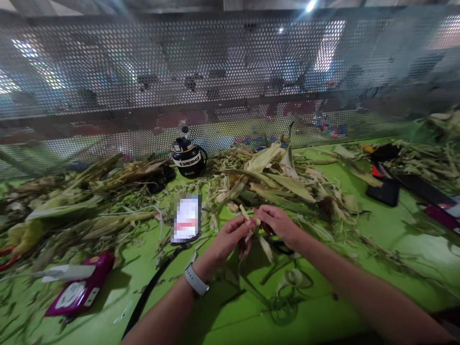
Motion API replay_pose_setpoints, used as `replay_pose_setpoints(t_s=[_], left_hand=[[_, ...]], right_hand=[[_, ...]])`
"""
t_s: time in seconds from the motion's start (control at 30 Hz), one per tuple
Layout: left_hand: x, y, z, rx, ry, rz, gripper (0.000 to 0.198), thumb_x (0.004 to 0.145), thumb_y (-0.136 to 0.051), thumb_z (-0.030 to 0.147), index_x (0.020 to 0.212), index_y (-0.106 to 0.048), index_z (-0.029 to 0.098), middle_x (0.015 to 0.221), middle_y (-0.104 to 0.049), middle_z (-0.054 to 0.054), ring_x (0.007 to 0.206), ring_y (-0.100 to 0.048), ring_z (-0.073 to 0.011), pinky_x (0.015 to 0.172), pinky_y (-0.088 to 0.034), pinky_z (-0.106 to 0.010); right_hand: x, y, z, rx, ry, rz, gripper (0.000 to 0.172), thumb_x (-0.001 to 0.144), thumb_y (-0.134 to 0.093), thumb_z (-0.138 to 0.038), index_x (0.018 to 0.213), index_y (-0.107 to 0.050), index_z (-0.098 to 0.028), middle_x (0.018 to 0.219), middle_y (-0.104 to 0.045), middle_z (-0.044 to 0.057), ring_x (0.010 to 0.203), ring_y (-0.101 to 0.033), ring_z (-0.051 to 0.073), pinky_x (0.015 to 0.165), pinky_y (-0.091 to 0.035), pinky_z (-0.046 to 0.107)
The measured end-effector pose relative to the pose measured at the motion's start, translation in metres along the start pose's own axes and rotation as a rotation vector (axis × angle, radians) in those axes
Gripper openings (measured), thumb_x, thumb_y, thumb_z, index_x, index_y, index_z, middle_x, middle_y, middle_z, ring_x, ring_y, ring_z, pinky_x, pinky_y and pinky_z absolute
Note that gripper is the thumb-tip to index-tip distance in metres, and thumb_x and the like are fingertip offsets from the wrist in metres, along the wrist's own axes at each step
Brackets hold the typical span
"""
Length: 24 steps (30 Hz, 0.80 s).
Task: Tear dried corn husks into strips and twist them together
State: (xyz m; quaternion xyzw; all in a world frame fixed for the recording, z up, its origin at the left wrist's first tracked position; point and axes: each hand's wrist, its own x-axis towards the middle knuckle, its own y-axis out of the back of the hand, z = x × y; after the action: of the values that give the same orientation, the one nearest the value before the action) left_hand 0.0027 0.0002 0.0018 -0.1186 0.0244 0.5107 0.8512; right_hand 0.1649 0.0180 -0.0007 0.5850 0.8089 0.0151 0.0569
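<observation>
My left hand, with a pale watch strap on its wrist, is closed in a pinch on a corn husk strip. Close beside it, the fingers of my right hand are closed on the same husk. Pale ends of the strip poke out above and below the fingertips; the exact grip is partly hidden. Under my hands, curled husk scraps lie on the green table. Just beyond my fingers rises a heap of dried corn husks.
A phone with a lit, blurred screen lies left of my hands. Behind it stands a black jug. A purple box sits front left, a dark phone far right. More husks cover the left side. A perforated metal panel borders the back.
</observation>
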Motion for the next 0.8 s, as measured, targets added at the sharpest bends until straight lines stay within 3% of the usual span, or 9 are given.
replay_pose_setpoints(t_s=[0.13, 0.3, 0.47, 0.63, 0.8], left_hand=[[0.002, 0.000, -0.001, -0.015, -0.068, 0.082, 0.031, 0.072, -0.068, 0.044, 0.067, -0.058, 0.015, 0.060, -0.053, 0.003, 0.059, -0.049, -0.0093, 0.056, -0.041, -0.020], [0.004, -0.002, -0.005, -0.059, -0.113, 0.111, 0.025, 0.076, -0.064, 0.039, 0.091, -0.066, 0.019, 0.092, -0.065, -0.002, 0.092, -0.056, -0.0174, 0.084, -0.042, -0.028], [-0.002, -0.007, 0.001, 0.094, -0.104, 0.132, 0.027, 0.084, -0.050, 0.038, 0.076, -0.066, 0.018, 0.081, -0.064, -0.003, 0.080, -0.054, -0.0176, 0.075, -0.043, -0.028], [-0.011, -0.010, 0.014, 0.220, -0.155, 0.170, 0.031, 0.083, -0.047, 0.037, 0.060, -0.057, 0.019, 0.065, -0.054, -0.002, 0.067, -0.046, -0.0171, 0.063, -0.041, -0.027], [-0.013, -0.009, 0.008, 0.245, -0.110, 0.134, 0.029, 0.080, -0.048, 0.036, 0.056, -0.047, 0.019, 0.062, -0.044, 0.000, 0.063, -0.039, -0.0147, 0.058, -0.036, -0.025]], right_hand=[[0.001, -0.002, 0.001, 0.014, 0.029, 0.019, 0.048, 0.073, -0.053, -0.065, 0.060, -0.042, -0.020, 0.047, -0.032, -0.009, 0.041, -0.025, 0.006, 0.039, -0.020, 0.021], [0.001, -0.004, 0.004, -0.006, 0.057, 0.043, 0.048, 0.073, -0.053, -0.065, 0.062, -0.043, -0.020, 0.048, -0.034, -0.009, 0.042, -0.027, 0.007, 0.040, -0.022, 0.021], [-0.001, -0.005, 0.005, -0.038, 0.099, 0.045, 0.044, 0.078, -0.052, -0.061, 0.063, -0.044, -0.020, 0.049, -0.037, -0.008, 0.043, -0.031, 0.007, 0.042, -0.026, 0.021], [-0.003, -0.006, 0.003, -0.053, 0.087, 0.069, 0.045, 0.077, -0.050, -0.062, 0.063, -0.044, -0.020, 0.048, -0.035, -0.008, 0.043, -0.030, 0.007, 0.041, -0.025, 0.021], [-0.006, -0.010, 0.000, -0.105, 0.135, 0.103, 0.045, 0.077, -0.050, -0.061, 0.060, -0.042, -0.019, 0.053, -0.034, -0.007, 0.048, -0.029, 0.008, 0.043, -0.025, 0.021]])
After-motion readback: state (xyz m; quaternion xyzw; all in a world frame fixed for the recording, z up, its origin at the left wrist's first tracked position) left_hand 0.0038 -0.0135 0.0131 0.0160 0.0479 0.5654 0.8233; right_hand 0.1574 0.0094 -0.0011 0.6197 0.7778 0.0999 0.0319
